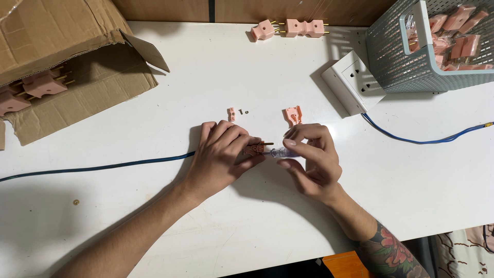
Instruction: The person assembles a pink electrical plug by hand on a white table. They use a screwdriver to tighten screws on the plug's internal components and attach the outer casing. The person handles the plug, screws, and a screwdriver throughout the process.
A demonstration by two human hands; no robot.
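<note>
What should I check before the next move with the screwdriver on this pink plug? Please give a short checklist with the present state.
1. Left hand holds the open plug half steady on the table: ok.
2. Right hand has a grip on the clear-handled screwdriver: ok.
3. Screwdriver tip seated in a screw: cannot tell, fingers hide it.
4. Plug cover within reach: ok.
5. Loose screws and small clamp piece lie together, apart from the hands: ok.
6. Blue cable end inside the plug: cannot tell.
</note>
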